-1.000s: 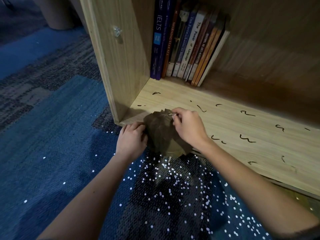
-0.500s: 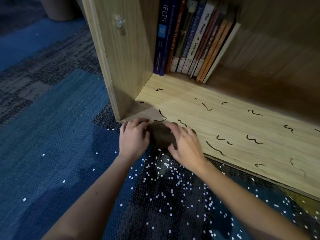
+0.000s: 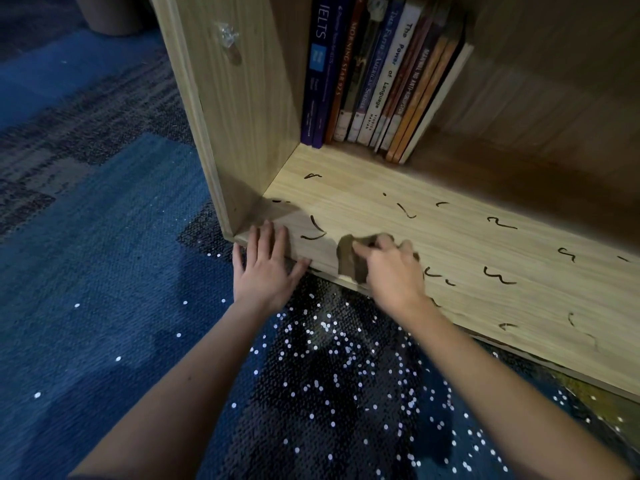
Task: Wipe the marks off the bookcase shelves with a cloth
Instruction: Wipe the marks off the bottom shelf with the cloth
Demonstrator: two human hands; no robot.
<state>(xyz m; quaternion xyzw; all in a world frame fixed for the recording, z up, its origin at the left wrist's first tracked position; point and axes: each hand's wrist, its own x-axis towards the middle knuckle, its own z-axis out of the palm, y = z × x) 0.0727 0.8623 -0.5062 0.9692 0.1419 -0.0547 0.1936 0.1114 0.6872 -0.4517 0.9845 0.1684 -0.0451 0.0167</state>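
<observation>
The bottom shelf [image 3: 363, 199] of a light wooden bookcase lies just above the floor, covered with several dark squiggly marks [image 3: 500, 276]. My right hand [image 3: 391, 275] presses a folded brown cloth [image 3: 349, 259] flat on the shelf near its front edge. Most of the cloth is hidden under my fingers. My left hand [image 3: 266, 268] rests flat with fingers spread on the shelf's front left corner, empty. Two curved marks [image 3: 315, 230] lie between my hands.
A row of several books [image 3: 377, 77] stands at the back left of the shelf, against the side panel [image 3: 239, 109]. The floor is blue patterned carpet [image 3: 104, 271] dotted with small white specks. A round pale object [image 3: 110, 12] stands far left.
The loose cloth was bunched into a small pad, and my right hand has carried it up onto the shelf to the right. My left hand let go of it and flattened on the corner.
</observation>
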